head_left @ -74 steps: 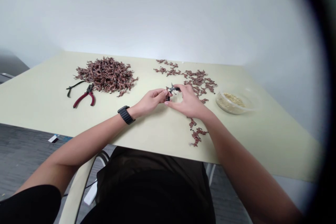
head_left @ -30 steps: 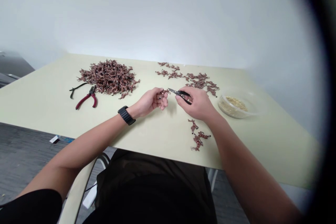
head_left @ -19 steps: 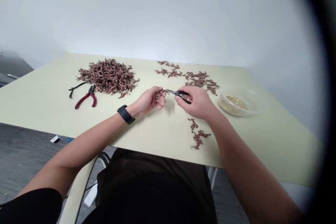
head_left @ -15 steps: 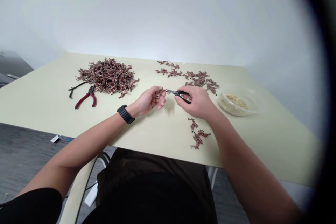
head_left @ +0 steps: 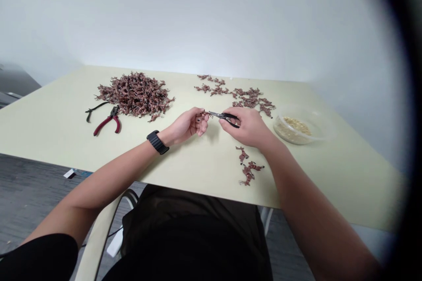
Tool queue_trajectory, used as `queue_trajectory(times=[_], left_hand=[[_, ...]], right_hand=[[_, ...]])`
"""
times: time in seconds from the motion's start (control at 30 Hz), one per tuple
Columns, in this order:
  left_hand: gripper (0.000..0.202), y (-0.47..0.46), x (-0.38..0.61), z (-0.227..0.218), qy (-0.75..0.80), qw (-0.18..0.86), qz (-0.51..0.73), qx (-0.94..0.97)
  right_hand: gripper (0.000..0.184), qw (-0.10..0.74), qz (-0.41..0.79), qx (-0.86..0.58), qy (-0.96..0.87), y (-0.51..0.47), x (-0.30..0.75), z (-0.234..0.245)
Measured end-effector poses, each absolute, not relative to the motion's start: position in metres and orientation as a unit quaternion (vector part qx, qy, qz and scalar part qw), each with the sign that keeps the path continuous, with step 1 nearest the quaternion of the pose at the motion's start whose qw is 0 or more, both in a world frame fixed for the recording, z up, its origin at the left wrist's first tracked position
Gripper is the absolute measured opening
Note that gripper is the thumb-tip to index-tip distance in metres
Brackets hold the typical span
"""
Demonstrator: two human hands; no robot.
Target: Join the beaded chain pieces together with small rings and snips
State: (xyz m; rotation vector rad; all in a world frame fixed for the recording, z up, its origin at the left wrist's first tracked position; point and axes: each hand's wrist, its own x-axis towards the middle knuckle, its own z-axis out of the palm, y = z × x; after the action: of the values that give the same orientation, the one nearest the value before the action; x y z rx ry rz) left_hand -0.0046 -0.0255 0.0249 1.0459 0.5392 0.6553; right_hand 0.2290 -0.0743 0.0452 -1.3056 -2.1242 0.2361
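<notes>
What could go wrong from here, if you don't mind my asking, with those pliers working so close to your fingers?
The small black-handled pliers are right at the reddish-brown piece pinched in the left hand, so a slip could perhaps nip the fingertips. That tiny piece might also spring from the grip and land among the scattered pieces beyond the right hand, where it could be hard to tell apart.

A plain white wall (head_left: 211, 22) fills the upper frame, softly lit. A pale green table (head_left: 343, 184) spans the middle, with grey carpet (head_left: 29, 193) at lower left.
</notes>
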Motion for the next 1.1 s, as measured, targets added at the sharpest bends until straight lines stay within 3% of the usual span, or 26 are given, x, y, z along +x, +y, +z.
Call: queue_trajectory(times=[0.13,0.23,0.4,0.53,0.67,0.87,1.1], left_hand=[[0.032,-0.029,0.000,0.023,0.239,0.730,0.338,0.544],[0.033,-0.033,0.003,0.021,0.236,0.613,0.383,0.649],[0.028,-0.032,-0.004,0.023,0.306,0.326,0.403,0.798],[0.025,-0.027,-0.011,0.029,0.306,0.208,0.396,0.840],[0.027,-0.027,-0.009,0.031,0.310,0.283,0.406,0.812],[0.034,-0.025,-0.005,0.026,0.244,0.587,0.377,0.673],[0.035,-0.023,-0.008,0.026,0.232,0.642,0.363,0.634]], right_hand=[[0.027,0.325,0.095,-0.526,-0.780,-0.077,0.221,0.043],[0.030,0.357,0.147,-0.558,-0.735,-0.079,0.211,0.040],[0.038,0.404,0.401,-0.541,-0.620,-0.083,0.200,0.040],[0.041,0.405,0.569,-0.479,-0.532,-0.082,0.202,0.041],[0.043,0.426,0.529,-0.476,-0.559,-0.077,0.209,0.040],[0.033,0.425,0.168,-0.531,-0.714,-0.074,0.219,0.039],[0.025,0.347,0.073,-0.507,-0.786,-0.075,0.219,0.039]])
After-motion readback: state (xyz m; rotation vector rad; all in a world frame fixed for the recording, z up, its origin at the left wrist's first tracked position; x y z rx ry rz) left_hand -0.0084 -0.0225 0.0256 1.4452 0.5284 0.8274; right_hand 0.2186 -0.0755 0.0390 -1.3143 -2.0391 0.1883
